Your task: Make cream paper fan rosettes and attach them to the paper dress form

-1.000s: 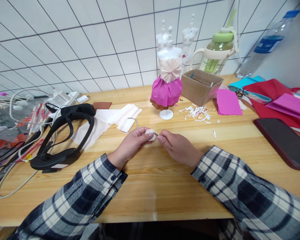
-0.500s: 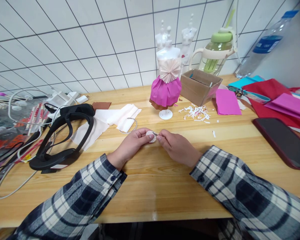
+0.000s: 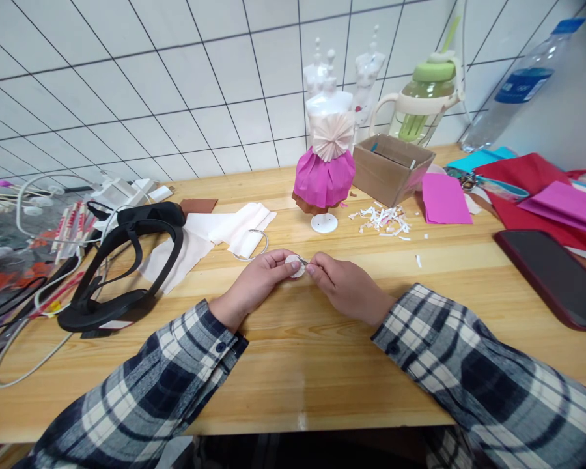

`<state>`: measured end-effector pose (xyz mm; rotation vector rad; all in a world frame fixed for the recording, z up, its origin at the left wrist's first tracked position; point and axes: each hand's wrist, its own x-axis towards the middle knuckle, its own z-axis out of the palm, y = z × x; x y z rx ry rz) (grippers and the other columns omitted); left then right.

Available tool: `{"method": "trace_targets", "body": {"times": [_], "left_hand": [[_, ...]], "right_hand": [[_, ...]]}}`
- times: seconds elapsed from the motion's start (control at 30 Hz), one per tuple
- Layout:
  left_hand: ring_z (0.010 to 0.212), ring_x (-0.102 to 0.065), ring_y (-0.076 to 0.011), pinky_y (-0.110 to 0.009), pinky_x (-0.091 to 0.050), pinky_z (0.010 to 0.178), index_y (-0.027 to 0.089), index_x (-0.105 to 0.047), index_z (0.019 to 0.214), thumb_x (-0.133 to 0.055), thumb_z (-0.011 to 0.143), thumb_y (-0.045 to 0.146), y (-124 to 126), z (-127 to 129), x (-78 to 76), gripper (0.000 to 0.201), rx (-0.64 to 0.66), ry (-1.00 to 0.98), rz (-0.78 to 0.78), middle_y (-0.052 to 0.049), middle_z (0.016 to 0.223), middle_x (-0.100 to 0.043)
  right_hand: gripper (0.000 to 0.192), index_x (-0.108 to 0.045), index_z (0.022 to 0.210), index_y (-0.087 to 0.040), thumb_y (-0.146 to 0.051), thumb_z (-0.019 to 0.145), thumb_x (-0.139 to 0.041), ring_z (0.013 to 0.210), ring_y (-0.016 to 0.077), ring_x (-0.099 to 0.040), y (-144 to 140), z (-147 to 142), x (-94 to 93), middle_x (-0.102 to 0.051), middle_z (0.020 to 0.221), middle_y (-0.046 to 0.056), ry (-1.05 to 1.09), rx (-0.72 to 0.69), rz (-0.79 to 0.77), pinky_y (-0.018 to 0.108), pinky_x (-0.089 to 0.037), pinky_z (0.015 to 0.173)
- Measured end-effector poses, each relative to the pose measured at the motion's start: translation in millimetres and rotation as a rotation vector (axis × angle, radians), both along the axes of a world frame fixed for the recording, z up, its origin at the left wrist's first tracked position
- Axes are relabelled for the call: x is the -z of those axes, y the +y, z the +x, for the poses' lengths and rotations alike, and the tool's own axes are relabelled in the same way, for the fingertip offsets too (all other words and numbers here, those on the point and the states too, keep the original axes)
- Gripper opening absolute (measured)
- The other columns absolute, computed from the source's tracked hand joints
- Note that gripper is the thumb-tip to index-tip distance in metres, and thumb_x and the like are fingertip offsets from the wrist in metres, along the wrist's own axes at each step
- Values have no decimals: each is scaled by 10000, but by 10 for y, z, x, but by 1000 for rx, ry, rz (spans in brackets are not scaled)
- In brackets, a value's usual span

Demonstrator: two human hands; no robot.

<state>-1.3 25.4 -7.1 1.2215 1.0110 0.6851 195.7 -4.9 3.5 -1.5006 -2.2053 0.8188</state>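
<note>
My left hand (image 3: 264,279) pinches a small round whitish piece (image 3: 295,266), perhaps folded paper, between thumb and fingers. Closed beside it, my right hand (image 3: 344,284) has its thumb and forefinger on a small dark, thin thing at the piece's right edge; its kind is too small to make out. Both hands are just above the wooden table. Behind them stands a mini dress form (image 3: 329,104) on a round white base, wearing a magenta pleated paper skirt (image 3: 324,177) and a pale pink fan rosette (image 3: 332,138).
Paper scraps (image 3: 387,220), a cardboard box (image 3: 390,172) and magenta paper (image 3: 446,198) lie behind and right. A phone (image 3: 554,277) is at far right. Pale pink paper (image 3: 247,228) and a black headset frame (image 3: 122,260) are left. A green-lidded jug (image 3: 422,104) stands by the wall.
Almost nothing differs. Both hands keep the same place around the round whitish piece, which seems turned very slightly.
</note>
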Motion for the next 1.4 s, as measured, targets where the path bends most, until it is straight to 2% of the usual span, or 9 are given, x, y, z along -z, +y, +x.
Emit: {"method": "trace_targets", "body": {"times": [0.7, 0.87, 1.07, 1.13, 1.23, 1.33, 1.4], "left_hand": [[756, -568, -142, -278, -422, 758, 152, -659, 848, -745, 778, 410, 11, 13, -2, 281, -12, -30, -13, -11, 801, -649], [756, -561, -133, -267, -418, 757, 153, -672, 851, -744, 783, 400, 15, 19, 1, 266, -16, -74, -26, -6, 798, -645], [810, -577, -141, -276, -435, 802, 134, -695, 882, -775, 750, 378, 18, 39, 11, 289, -62, -142, -44, -33, 860, -664], [814, -583, -141, -274, -436, 810, 133, -708, 912, -790, 732, 354, 18, 36, 13, 297, -82, -162, -52, -37, 875, -672], [760, -575, -121, -257, -429, 772, 155, -724, 959, -803, 714, 318, 17, 13, 14, 304, -79, -161, -42, -14, 839, -670], [734, -573, -122, -253, -425, 740, 173, -734, 962, -803, 715, 309, 9, -19, 3, 291, -1, -100, 7, -8, 828, -680], [761, -590, -134, -259, -432, 761, 169, -738, 939, -793, 728, 309, 0, -32, -14, 259, 62, -45, 36, -20, 848, -696]], "right_hand": [[281, -499, 937, -217, -391, 1030, -298, 688, 167, -575, 4, -19, 51, -628, 758, 13, -30, 14, 51, 263, -297, 604], [288, -496, 926, -218, -389, 1031, -290, 701, 174, -588, 38, 14, 35, -642, 765, 22, -49, 53, 61, 265, -298, 604], [320, -530, 997, -206, -463, 1003, -340, 699, 216, -604, 183, 201, -4, -667, 775, 68, -241, 191, 105, 282, -263, 574], [310, -535, 1032, -201, -463, 992, -374, 736, 221, -614, 208, 224, 19, -677, 818, 75, -184, 197, 126, 280, -296, 592], [275, -531, 1087, -194, -423, 968, -436, 816, 202, -617, 211, 195, 75, -677, 934, 63, 84, 159, 123, 279, -387, 679], [365, -511, 1234, -190, -384, 925, -492, 763, 175, -608, 193, 148, 107, -673, 933, 34, 325, 132, 6, 280, -437, 685], [436, -502, 1325, -205, -293, 898, -513, 791, 173, -622, 174, 126, 108, -689, 950, 30, 374, 57, -8, 281, -450, 705]]}}
